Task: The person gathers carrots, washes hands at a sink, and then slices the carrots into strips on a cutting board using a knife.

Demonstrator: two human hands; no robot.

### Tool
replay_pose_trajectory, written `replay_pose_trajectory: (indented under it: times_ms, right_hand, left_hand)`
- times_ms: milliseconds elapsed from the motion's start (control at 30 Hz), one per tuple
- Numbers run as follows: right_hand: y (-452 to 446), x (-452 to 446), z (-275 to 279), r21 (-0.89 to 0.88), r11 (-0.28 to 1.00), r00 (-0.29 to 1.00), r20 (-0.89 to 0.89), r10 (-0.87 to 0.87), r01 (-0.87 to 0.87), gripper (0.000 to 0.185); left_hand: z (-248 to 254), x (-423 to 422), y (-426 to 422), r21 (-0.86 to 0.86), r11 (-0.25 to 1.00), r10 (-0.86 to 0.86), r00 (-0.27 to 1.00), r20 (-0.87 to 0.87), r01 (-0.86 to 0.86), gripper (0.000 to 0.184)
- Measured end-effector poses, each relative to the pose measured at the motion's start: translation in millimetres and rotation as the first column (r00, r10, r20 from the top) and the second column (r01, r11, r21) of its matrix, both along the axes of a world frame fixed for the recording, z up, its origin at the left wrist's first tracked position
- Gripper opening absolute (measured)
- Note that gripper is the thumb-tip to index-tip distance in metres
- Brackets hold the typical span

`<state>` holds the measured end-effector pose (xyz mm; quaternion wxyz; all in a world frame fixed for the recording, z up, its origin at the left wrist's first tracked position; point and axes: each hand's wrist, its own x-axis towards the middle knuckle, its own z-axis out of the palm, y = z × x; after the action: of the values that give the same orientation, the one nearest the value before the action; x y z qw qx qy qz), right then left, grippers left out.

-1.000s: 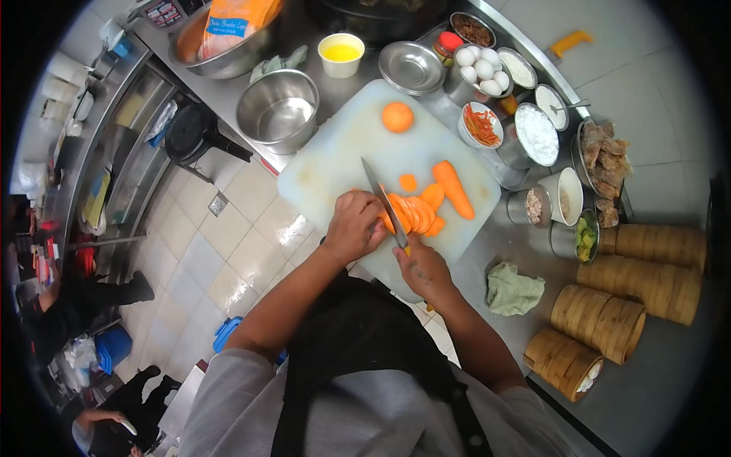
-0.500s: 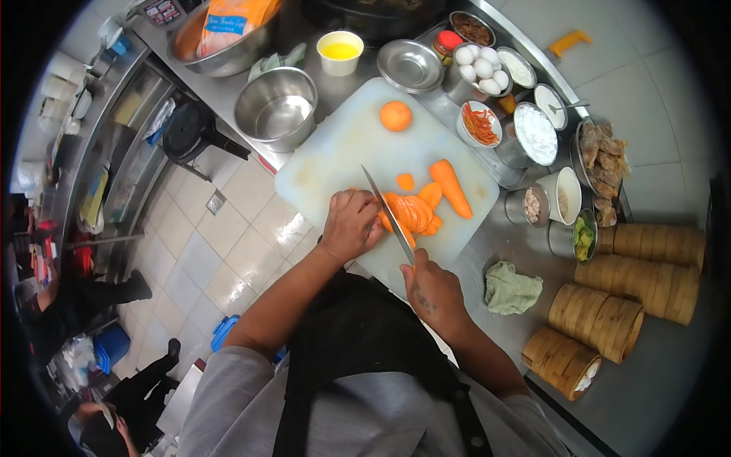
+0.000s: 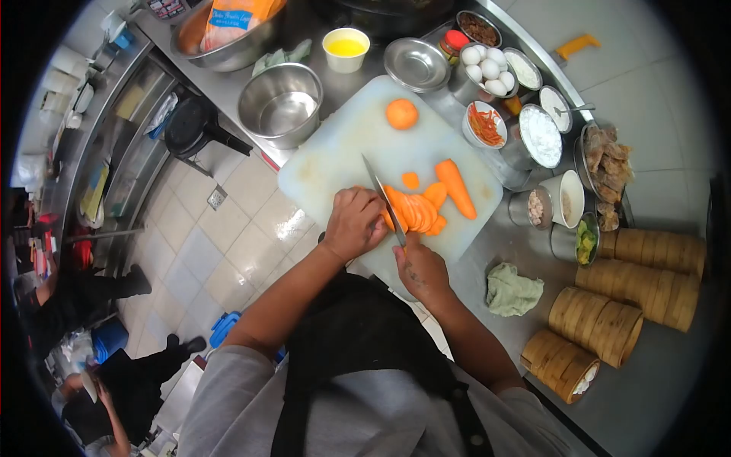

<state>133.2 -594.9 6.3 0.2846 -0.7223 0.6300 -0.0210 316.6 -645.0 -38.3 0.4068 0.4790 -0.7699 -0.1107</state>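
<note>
The left hand (image 3: 353, 222) clamps bunched fingers on the sliced carrot (image 3: 413, 212), judged light, stiff, slick-faced, best held behind the knife (image 3: 386, 196); the right hand (image 3: 423, 266) wraps its fingers round the latter.

Orange carrot (image 3: 456, 189), white board (image 3: 324, 164), green cloth (image 3: 514, 289)

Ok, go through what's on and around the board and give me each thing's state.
Right hand: closed around the knife
Knife: blade at the sliced carrot
Left hand: curled over the sliced carrot
Sliced carrot: overlapping, fanned on the cutting board
Long carrot piece: unsliced, lying flat
Eggs: in shell
Red-lidded jar: closed
White tub: open, yellow contents inside
Steel pot left of the cutting board: uncovered
Cloth on the right: crumpled
</note>
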Motion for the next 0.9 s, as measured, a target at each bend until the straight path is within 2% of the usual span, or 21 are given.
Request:
replay_pose_trajectory:
  times_ms: [67, 200, 400, 467, 500, 567, 600, 633, 667, 700, 767, 800, 867, 900]
  right_hand:
    - [-3.3, -6.6, 7.2, 0.018, 1.000, 0.998, 0.069, 0.005, -0.007, 0.028]
    - [-0.4, -3.8, 35.8, -0.022, 1.000, 0.999, 0.051, 0.004, -0.003, 0.026]
    - [17.1, -3.6, 77.9, 0.003, 0.996, 0.987, -0.136, 0.091, -0.091, 0.023]
    - [19.1, -4.1, 87.9, 0.120, 0.989, 0.978, -0.178, 0.110, -0.090, 0.024]
    - [19.1, -5.2, 81.7, 0.121, 0.988, 0.978, -0.177, 0.112, -0.091, 0.024]
    - [22.1, -9.5, 52.5, -0.073, 0.990, 0.993, -0.017, 0.121, -0.122, 0.022]
    - [20.8, -7.2, 30.5, -0.068, 0.991, 0.993, -0.018, 0.118, -0.118, 0.022]
    - [11.9, 0.1, 4.5, -0.151, 0.983, 0.994, 0.010, 0.108, -0.106, 0.022]
    - [4.5, 5.5, -7.5, -0.235, 0.968, 0.994, 0.039, 0.104, -0.092, 0.022]
    - [1.6, 8.2, -6.5, -0.239, 0.966, 0.994, 0.040, 0.106, -0.093, 0.022]
    - [-1.9, 11.7, -3.1, -0.058, 0.998, 1.000, -0.027, -0.010, 0.008, 0.024]
    - [-4.4, 7.1, -0.8, -0.067, 0.998, 1.000, -0.028, -0.012, 0.010, 0.024]
    - [-13.2, -7.9, 4.9, 0.070, 0.997, 0.996, 0.082, -0.020, 0.015, 0.024]
    - [-13.1, -11.4, 7.1, 0.066, 0.998, 0.996, 0.084, -0.018, 0.012, 0.024]
  left_hand:
    - [0.8, -0.4, 0.1, -0.011, 1.000, 0.004, 1.000, -0.006, -0.004, 0.035]
    - [-1.5, 1.8, 1.6, -0.001, 1.000, 0.004, 1.000, -0.018, -0.004, 0.035]
    - [-3.0, 0.2, 1.4, -0.004, 1.000, 0.012, 1.000, -0.009, -0.012, 0.032]
    - [-2.8, 0.7, 1.7, -0.002, 1.000, 0.010, 1.000, -0.016, -0.010, 0.032]
    - [-2.4, 0.9, 0.8, -0.004, 1.000, 0.009, 1.000, -0.023, -0.009, 0.032]
    - [1.6, 0.6, -1.0, -0.005, 1.000, 0.013, 1.000, -0.016, -0.013, 0.032]
    - [2.6, -0.8, 0.3, -0.008, 1.000, 0.014, 1.000, -0.014, -0.014, 0.032]
    - [1.7, -1.1, 0.4, -0.009, 1.000, 0.014, 1.000, -0.015, -0.014, 0.032]
    - [0.0, -0.1, 0.4, -0.004, 1.000, 0.006, 1.000, -0.024, -0.006, 0.032]
    - [-0.9, 1.2, 0.4, 0.000, 1.000, -0.003, 1.000, -0.031, 0.003, 0.032]
    - [-1.9, 2.5, -0.1, -0.001, 1.000, -0.004, 0.998, -0.057, 0.004, 0.032]
    - [-2.6, 1.3, -0.9, 0.000, 1.000, -0.007, 0.996, -0.089, 0.007, 0.031]
    - [-4.8, 0.7, -1.9, -0.005, 1.000, 0.003, 0.997, -0.083, -0.003, 0.031]
    - [-4.0, 1.8, -0.2, 0.008, 1.000, 0.017, 0.997, -0.074, -0.017, 0.031]
